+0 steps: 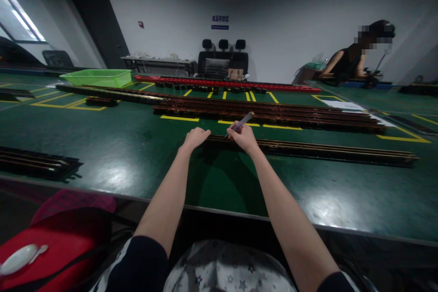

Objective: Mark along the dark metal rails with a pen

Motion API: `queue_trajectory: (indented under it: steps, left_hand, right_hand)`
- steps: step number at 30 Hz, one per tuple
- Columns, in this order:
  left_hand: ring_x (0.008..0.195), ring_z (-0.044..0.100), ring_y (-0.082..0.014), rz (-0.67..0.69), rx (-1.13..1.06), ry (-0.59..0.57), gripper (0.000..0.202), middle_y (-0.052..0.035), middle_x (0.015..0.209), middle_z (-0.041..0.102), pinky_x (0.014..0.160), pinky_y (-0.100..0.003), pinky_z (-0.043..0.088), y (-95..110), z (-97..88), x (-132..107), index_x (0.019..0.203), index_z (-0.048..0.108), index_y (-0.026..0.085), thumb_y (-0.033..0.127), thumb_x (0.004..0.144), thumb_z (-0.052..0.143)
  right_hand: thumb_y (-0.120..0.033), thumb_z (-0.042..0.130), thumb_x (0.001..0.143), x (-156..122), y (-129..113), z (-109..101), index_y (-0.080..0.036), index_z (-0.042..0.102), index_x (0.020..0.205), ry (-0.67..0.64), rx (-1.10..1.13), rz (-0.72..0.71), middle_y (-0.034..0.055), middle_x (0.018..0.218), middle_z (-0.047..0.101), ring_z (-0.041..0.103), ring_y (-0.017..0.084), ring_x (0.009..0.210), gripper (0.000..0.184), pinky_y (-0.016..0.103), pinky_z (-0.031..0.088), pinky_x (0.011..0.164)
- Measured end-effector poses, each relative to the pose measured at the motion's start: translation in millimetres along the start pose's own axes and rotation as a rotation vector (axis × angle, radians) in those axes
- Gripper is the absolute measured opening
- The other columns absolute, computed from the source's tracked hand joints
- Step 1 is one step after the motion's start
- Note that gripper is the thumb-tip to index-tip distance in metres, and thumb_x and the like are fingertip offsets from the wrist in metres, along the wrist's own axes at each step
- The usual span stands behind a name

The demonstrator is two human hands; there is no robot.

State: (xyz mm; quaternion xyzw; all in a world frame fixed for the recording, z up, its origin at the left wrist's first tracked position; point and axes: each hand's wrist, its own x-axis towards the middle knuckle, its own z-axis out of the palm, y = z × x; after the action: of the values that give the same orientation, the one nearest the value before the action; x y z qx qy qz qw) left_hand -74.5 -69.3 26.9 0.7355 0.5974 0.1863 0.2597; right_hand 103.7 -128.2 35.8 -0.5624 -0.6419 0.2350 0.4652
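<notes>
Working with a pen-like tool (245,120) at the left end of the near strip bundle (325,149), both hands close together. The right hand (242,137) is holding the tool in a pinched writing grip, the barrel slanting up to the right and the tip pointing down toward the strips. Whether the tip is touching them is not showing clearly. The left hand (197,138) is resting at the same end of the bundle, thumb reaching toward the tool; whether its grip is closing on the strips or only bracing them, I cannot tell.

Position: the near bundle is lying lengthwise on the green table (130,132), running from between the hands out to the right. A wider strip bundle (267,112) is lying just beyond it, and a red rail (280,86) is stretching behind that. A green basket (112,80) is standing at the far left.

Step, by judgement: the tool appears to be serving fine work at one spot, with the left hand probably steadying the end. The next move seems to be calling for a firm left hand and small, controlled travel of the tip along the narrow strips; a sliding bundle would be spoiling the alignment.
</notes>
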Motion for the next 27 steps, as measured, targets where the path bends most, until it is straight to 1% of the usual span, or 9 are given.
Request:
queue_trajectory:
  steps: [6,12,19,27]
  left_hand:
    - [0.065,0.058,-0.0187,0.037,0.004,0.021,0.037,-0.0069,0.069,0.063,0.068,-0.029,0.042,-2.4,5.1,2.6,0.059,0.057,0.017,0.035,0.087,0.040]
    - [0.065,0.058,-0.0194,0.038,0.015,0.015,0.037,-0.0075,0.070,0.064,0.067,-0.030,0.042,1.5,4.2,-0.8,0.062,0.059,0.016,0.033,0.088,0.038]
    - [0.074,0.060,-0.0233,0.037,0.046,0.034,0.035,-0.0096,0.071,0.063,0.069,-0.031,0.041,1.5,4.0,3.1,0.061,0.058,0.016,0.032,0.086,0.040]
    - [0.068,0.059,-0.0207,0.035,0.012,0.015,0.035,-0.0082,0.069,0.062,0.068,-0.031,0.042,1.7,4.0,-0.5,0.063,0.058,0.016,0.032,0.087,0.038]
  right_hand:
    - [-0.018,0.055,0.082,-1.3,-3.5,1.9,-0.016,0.055,0.075,-0.014,0.005,0.006,0.0014,0.065,0.061,0.061,0.014,0.063,0.007,0.030,0.051,0.068]
    - [-0.018,0.055,0.083,-0.4,-2.4,2.4,-0.016,0.054,0.076,-0.035,0.009,0.011,0.0018,0.067,0.061,0.061,0.014,0.065,0.007,0.030,0.051,0.069]
    - [-0.018,0.054,0.081,2.2,1.5,3.1,-0.016,0.054,0.075,-0.033,-0.001,-0.004,0.0000,0.062,0.059,0.060,0.014,0.061,0.006,0.030,0.050,0.068]
    - [-0.019,0.055,0.081,0.9,-0.4,3.4,-0.016,0.053,0.076,-0.046,0.026,0.004,0.0009,0.064,0.060,0.059,0.014,0.060,0.007,0.029,0.050,0.064]
